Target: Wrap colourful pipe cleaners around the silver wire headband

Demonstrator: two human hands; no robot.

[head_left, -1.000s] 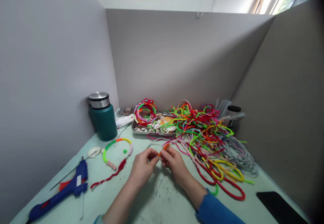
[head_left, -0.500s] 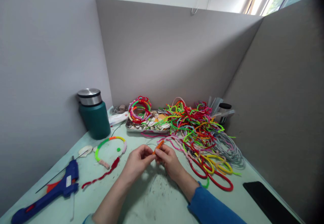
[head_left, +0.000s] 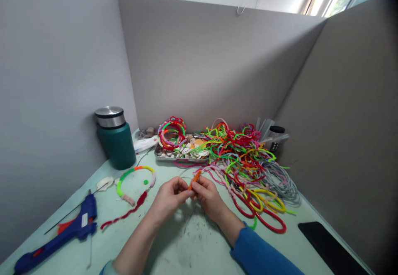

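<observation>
Both hands meet over the middle of the table on a short, thick orange piece that looks like a wound pipe cleaner [head_left: 195, 179]. My right hand [head_left: 207, 194] pinches it between thumb and fingers, with its upper end sticking out. At its lower end, my left hand [head_left: 172, 193] is closed, thumb and fingertip pressed together; its other fingers curl out of sight. A thin grey wire loop [head_left: 186, 170] shows just behind the fingers. Left of my hands lies a ring wrapped in coloured pipe cleaner [head_left: 120, 186], with a loose dark red pipe cleaner [head_left: 130, 212] trailing from it.
A blue glue gun [head_left: 73, 229] lies front left, below a green flask [head_left: 116, 142]. Behind my hands, a metal tray [head_left: 183, 160] holds small pieces and finished rings [head_left: 171, 134]. Tangled pipe cleaners [head_left: 236, 150], scissors [head_left: 270, 221], coiled wire [head_left: 287, 186] and a black phone-like slab [head_left: 329, 246] lie right.
My hands stay almost in place, with the orange piece turned slightly between the fingers. The whole view has shifted a little.
</observation>
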